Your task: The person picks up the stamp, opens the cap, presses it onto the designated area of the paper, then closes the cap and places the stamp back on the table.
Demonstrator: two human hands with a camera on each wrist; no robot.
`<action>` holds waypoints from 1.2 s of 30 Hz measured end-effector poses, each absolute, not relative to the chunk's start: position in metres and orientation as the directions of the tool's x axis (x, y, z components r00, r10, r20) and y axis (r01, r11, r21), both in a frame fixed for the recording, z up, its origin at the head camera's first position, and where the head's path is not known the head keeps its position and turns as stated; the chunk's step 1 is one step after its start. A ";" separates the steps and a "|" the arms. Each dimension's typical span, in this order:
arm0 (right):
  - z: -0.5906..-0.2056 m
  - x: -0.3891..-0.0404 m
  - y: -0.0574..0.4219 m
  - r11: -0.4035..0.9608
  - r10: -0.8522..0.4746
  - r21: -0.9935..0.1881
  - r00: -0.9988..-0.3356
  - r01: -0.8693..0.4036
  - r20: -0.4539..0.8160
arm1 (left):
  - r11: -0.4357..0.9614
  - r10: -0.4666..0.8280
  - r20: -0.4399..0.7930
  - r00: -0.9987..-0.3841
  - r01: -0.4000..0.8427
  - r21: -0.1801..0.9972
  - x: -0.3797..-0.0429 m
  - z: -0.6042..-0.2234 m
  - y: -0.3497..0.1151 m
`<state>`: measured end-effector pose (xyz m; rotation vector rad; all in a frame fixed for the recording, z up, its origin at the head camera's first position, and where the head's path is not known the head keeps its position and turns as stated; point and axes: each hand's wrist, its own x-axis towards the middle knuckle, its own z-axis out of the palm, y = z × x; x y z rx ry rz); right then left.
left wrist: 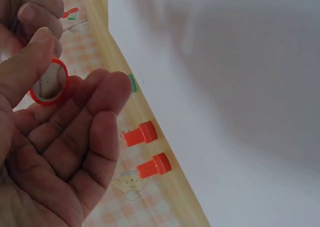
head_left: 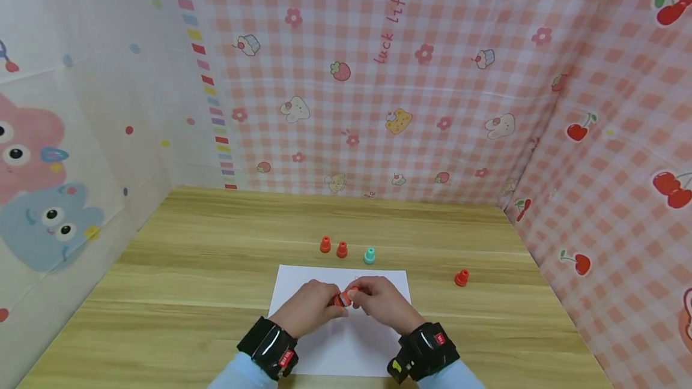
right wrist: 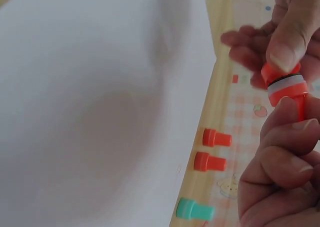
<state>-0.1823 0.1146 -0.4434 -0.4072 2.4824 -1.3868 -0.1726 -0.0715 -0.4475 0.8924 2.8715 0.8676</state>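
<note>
Red stamp point(head_left: 343, 299) held between two hands over a white sheet point(head_left: 340, 347)

The left hand point(head_left: 313, 304) and the right hand point(head_left: 382, 301) come together over the far half of the sheet, both clamped on the one red stamp. The left thumb and a finger pinch its wide end, whose round face shows a baseball picture point(left wrist: 50, 81); the remaining left fingers are loosely bent. The right hand's fingers curl around the other end, where a narrow red stem shows. Between the two red ends run a dark band point(right wrist: 285, 78) and a pale ring point(right wrist: 286, 83); whether the ends are fully joined or slightly apart, I cannot tell.

The sheet lies near the person on a wood-grain worktop point(head_left: 189, 269). Just beyond its far edge, four more stamps stand upright, stems up. Two red stamps point(head_left: 342, 250) are close together on the left, and a teal stamp point(head_left: 369, 256) is a little to their right. Another red one point(head_left: 462, 278) stands well apart, to the right of the sheet.

Each wrist wears a black band point(head_left: 268, 347) over a light blue sleeve point(head_left: 243, 374). Pink checked cloth point(head_left: 378, 95) hangs at the far side and the right; white cloth point(head_left: 108, 137) with cartoon figures covers the left.
</note>
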 end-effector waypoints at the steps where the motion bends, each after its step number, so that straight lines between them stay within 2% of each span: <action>1: -0.443 -0.184 0.117 0.513 -0.358 -0.852 -0.929 -0.107 -0.099 | 0.691 0.519 0.142 -0.843 0.511 0.512 -0.172 -0.447 -0.072; 9: -0.444 -0.200 0.134 0.653 -0.187 -0.754 -0.980 -0.074 -0.066 | 0.765 0.467 0.117 -0.876 0.467 0.444 -0.171 -0.448 -0.074; 17: -0.451 -0.212 0.139 0.769 -0.137 -0.627 -0.990 -0.123 0.027 | 0.782 0.456 0.107 -0.883 0.455 0.425 -0.168 -0.445 -0.074; 23: -0.455 -0.219 0.138 0.861 -0.202 -0.449 -0.971 -0.239 0.128 | 0.797 0.452 0.098 -0.887 0.450 0.402 -0.167 -0.445 -0.075; 28: -0.459 -0.225 0.135 0.902 -0.296 -0.278 -0.942 -0.331 0.159 | 0.803 0.450 0.098 -0.887 0.451 0.390 -0.166 -0.446 -0.075; 31: -0.463 -0.229 0.133 0.911 -0.326 -0.213 -0.933 -0.354 0.155 | 0.803 0.452 0.095 -0.887 0.451 0.389 -0.165 -0.447 -0.075; 36: -0.468 -0.232 0.131 0.911 -0.352 -0.169 -0.922 -0.377 0.158 | 0.802 0.456 0.091 -0.885 0.454 0.389 -0.165 -0.447 -0.076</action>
